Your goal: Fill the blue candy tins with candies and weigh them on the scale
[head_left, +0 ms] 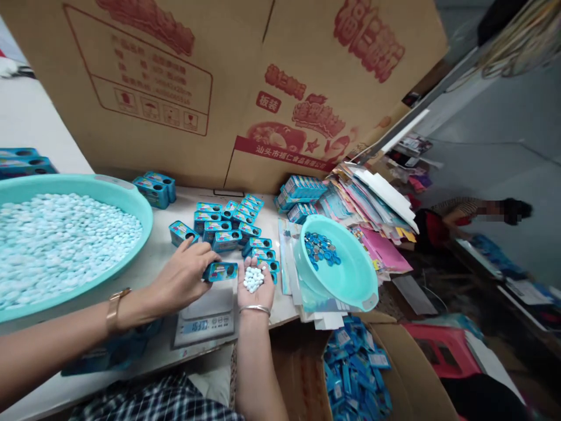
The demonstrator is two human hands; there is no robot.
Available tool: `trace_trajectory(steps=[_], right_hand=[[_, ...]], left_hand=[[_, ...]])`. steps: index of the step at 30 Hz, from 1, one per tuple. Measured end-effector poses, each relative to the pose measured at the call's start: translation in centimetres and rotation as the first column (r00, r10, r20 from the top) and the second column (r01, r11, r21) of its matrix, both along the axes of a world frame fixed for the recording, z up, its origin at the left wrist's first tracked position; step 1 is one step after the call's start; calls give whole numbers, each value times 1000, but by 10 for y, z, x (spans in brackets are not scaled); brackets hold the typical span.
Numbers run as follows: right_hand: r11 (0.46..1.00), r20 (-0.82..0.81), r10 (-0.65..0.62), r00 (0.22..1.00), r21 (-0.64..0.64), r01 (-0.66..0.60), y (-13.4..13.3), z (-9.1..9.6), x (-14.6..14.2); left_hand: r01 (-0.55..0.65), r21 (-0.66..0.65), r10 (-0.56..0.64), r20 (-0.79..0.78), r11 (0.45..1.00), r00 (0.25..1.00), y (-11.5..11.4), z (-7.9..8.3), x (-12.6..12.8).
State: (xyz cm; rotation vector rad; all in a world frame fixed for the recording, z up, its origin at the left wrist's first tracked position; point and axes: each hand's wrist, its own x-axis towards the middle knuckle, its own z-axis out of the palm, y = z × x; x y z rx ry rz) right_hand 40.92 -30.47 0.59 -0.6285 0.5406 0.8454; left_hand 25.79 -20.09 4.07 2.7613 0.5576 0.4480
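My left hand (pixel 186 275) grips the left end of a small blue tin (pixel 222 271) with a dark round hole in its top. That tin is over the digital scale (pixel 204 321), whose lit display shows digits; I cannot tell whether it rests on it. My right hand (pixel 258 295) is palm up and cupped, with a heap of small pale candies (pixel 253 279) in it, just right of the tin. Behind both hands several more blue tins (pixel 227 240) stand in loose rows, holes upward. At the left, a large turquoise basin (pixel 146 216) holds many pale blue candies (pixel 70 245).
A turquoise basin (pixel 355 280) with blue round caps (pixel 322 250) stands at the right. Papers (pixel 368 199) and stacked blue packs (pixel 302 190) lie behind it. A big carton (pixel 219 88) walls the back. Below right, an open carton (pixel 394 362) holds blue tins. Another person (pixel 456 213) works far right.
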Motion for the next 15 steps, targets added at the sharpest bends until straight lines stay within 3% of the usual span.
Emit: trace_trajectory(steps=[4,7,15], right_hand=[[994,-67,103,992,33,-101,9,-5,-6],[988,-93,128,987,104,-118,19,-8,-11],[981,-124,150,981,139,-132,25,-7,-17]], left_hand=[[100,236,-121,76,967,990,-9,33,10],[171,382,-189,9,908,982,-14,40,20],[194,415,-194,-43,889,980,-12,46,30]])
